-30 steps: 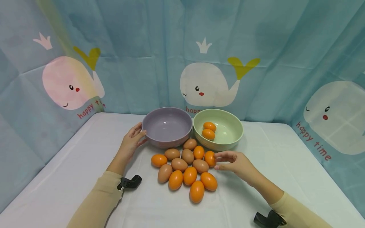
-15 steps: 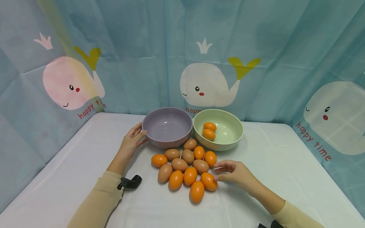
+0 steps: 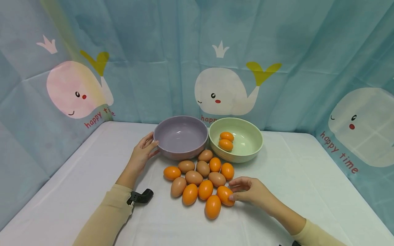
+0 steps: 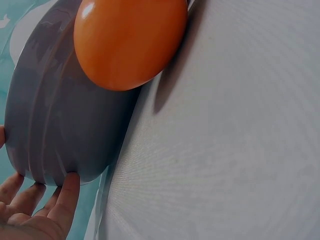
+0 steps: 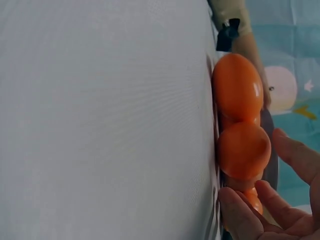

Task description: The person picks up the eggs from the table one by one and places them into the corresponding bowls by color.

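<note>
Brown eggs (image 3: 194, 178) and bright orange eggs (image 3: 212, 207) lie clustered on the white table before two bowls. My left hand (image 3: 143, 151) rests against the left outside of the purple bowl (image 3: 181, 152); in the left wrist view its fingertips (image 4: 72, 182) touch the bowl's wall. My right hand (image 3: 253, 193) reaches in from the right with fingers and thumb apart, around the near side of an orange egg (image 3: 224, 194). The right wrist view has the thumb (image 5: 295, 152) just off that egg, which still sits on the table.
A light green bowl (image 3: 246, 150) stands beside the purple one, holding two orange eggs (image 3: 226, 145). A blue curtain (image 3: 147, 85) with whale prints hangs behind the white table (image 3: 295, 171).
My right hand has moved toward me, from beside the orange egg near the green bowl to the one closer to the front. My left hand has stayed at the purple bowl.
</note>
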`<state>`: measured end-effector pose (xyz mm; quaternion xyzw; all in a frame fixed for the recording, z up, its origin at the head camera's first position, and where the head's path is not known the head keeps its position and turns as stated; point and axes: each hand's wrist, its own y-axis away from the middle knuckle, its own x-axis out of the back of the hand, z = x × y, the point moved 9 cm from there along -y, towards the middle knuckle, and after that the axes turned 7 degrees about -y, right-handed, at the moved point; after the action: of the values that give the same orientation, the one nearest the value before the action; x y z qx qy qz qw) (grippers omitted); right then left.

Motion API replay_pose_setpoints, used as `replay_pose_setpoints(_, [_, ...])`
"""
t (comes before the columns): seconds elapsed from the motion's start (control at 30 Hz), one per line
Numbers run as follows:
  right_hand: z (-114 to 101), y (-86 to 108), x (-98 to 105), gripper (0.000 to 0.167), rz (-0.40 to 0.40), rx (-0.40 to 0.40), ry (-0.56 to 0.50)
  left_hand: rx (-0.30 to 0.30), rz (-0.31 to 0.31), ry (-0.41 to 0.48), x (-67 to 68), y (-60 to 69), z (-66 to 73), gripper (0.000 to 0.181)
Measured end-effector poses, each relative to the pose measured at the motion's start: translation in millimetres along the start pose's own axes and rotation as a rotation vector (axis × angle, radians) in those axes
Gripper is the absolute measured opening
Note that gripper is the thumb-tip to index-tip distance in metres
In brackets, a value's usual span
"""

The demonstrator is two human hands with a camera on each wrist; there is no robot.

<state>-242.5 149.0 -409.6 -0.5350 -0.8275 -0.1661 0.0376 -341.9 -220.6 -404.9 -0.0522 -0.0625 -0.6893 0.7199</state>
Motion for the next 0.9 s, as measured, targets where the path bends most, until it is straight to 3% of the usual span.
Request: replay_pose_setpoints(0.9, [-0.3, 0.0, -9.4, 0.048, -0.003, -0.042, -0.002, 0.015, 0.0, 0.029, -0.5, 0.3, -0.2, 0.069])
